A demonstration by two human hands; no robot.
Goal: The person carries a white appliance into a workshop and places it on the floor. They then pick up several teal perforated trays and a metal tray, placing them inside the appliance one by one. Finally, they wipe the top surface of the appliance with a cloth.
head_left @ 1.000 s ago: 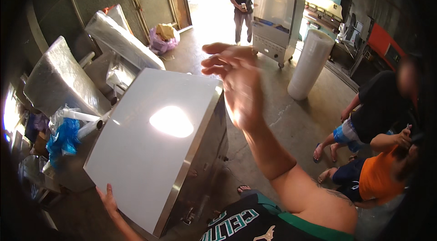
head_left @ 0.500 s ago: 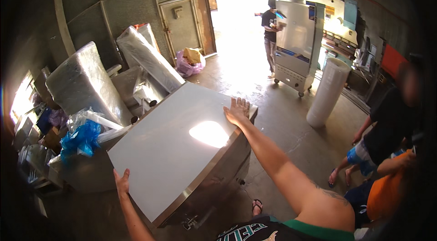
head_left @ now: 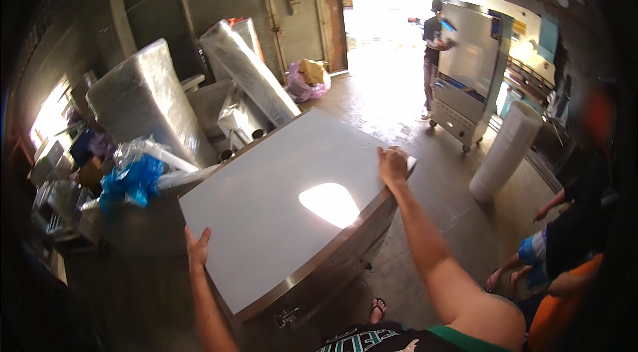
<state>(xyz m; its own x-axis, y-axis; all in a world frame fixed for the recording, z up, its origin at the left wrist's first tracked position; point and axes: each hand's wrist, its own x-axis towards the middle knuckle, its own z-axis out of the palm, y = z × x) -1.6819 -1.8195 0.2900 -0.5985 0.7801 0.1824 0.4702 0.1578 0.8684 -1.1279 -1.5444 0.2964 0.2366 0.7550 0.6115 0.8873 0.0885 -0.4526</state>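
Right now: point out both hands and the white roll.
left hand (head_left: 197,250), head view, back of the hand at the cabinet's near-left edge
right hand (head_left: 392,164), head view, knuckles, on the cabinet's far corner
white roll (head_left: 505,151), head view, middle of its side

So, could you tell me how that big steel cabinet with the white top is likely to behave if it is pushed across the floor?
The steel cabinet is probably heavy and stiff: it is a large boxy metal body. The left hand and right hand press on opposite edges of its flat top, which looks smooth, so palms may slip. It seems broad and low, so sliding looks likelier than tipping on the concrete floor.
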